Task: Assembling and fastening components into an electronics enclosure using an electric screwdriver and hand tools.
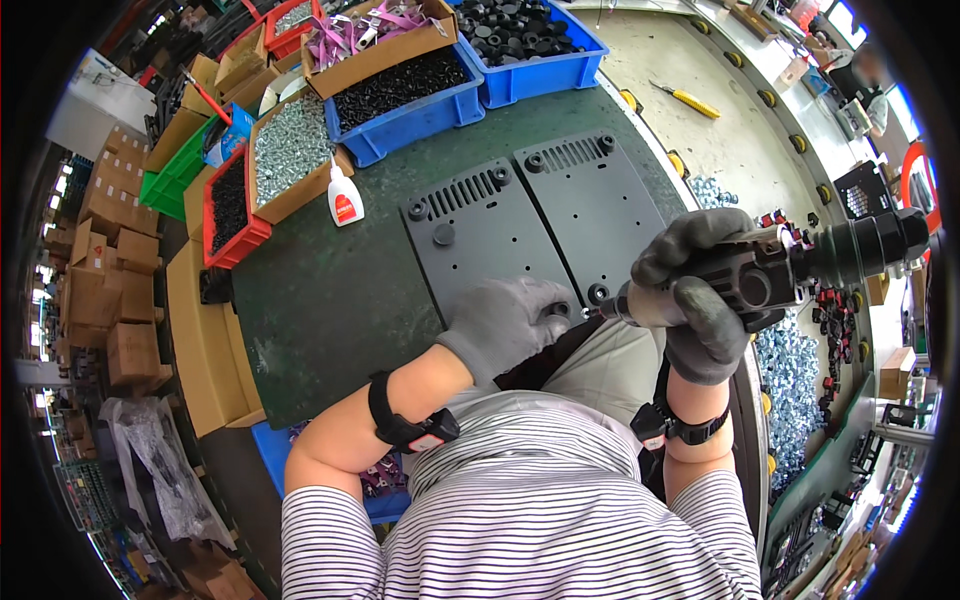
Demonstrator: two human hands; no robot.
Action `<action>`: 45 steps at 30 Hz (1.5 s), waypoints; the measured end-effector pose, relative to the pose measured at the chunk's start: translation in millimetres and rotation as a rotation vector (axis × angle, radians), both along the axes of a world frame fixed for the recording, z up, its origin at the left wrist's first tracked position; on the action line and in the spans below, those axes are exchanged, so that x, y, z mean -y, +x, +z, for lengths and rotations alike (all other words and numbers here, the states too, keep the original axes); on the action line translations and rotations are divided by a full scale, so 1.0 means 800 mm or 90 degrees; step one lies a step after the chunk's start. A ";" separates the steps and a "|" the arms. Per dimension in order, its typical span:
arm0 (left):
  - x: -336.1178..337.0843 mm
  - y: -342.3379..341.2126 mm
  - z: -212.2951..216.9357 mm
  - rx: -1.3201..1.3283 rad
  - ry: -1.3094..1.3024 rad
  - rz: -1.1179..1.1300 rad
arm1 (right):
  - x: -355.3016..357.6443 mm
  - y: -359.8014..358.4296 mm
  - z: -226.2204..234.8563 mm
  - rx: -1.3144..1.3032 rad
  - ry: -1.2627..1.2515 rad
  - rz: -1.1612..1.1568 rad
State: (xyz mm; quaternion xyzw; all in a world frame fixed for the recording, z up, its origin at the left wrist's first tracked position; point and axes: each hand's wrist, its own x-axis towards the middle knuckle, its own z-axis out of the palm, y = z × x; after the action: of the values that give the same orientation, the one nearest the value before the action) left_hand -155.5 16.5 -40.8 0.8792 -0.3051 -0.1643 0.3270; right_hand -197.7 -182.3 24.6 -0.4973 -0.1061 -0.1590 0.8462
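Two dark grey metal plates with vent slots and round black feet lie side by side on the green mat, the left plate (480, 235) nearer me and the right plate (595, 195) beside it. My left hand (510, 320), in a grey glove, presses on the near corner of the left plate, over a black foot. My right hand (695, 300), also gloved, grips a black powered screwdriver (790, 265) held level, its tip at the left plate's near right corner, close to my left fingers.
Blue bins (420, 105) of black parts, cardboard boxes of silver screws (290, 150), a red tray (230, 205) and a white glue bottle (343, 195) stand at the mat's far edge. A pile of silver screws (790, 370) lies to the right. A yellow-handled tool (690, 100) lies further off.
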 end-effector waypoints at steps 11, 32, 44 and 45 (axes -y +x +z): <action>0.013 -0.008 -0.017 0.134 0.052 0.014 | -0.029 0.027 -0.004 -0.097 -0.163 0.101; 0.005 0.028 -0.005 -0.080 -0.216 0.187 | -0.021 0.048 -0.001 -0.117 -0.161 0.216; -0.060 0.015 0.001 -0.747 -0.704 0.373 | -0.029 0.023 0.030 0.077 0.077 0.106; -0.060 0.011 0.002 -0.714 -0.720 0.365 | -0.032 0.022 0.031 0.088 0.077 0.104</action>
State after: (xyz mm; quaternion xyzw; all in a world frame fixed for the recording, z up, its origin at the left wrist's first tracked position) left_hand -146.7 64.4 -39.5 0.4149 0.1011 -0.3092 0.8497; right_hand -180.0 -156.5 49.8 -0.4227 -0.1944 -0.1298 0.8756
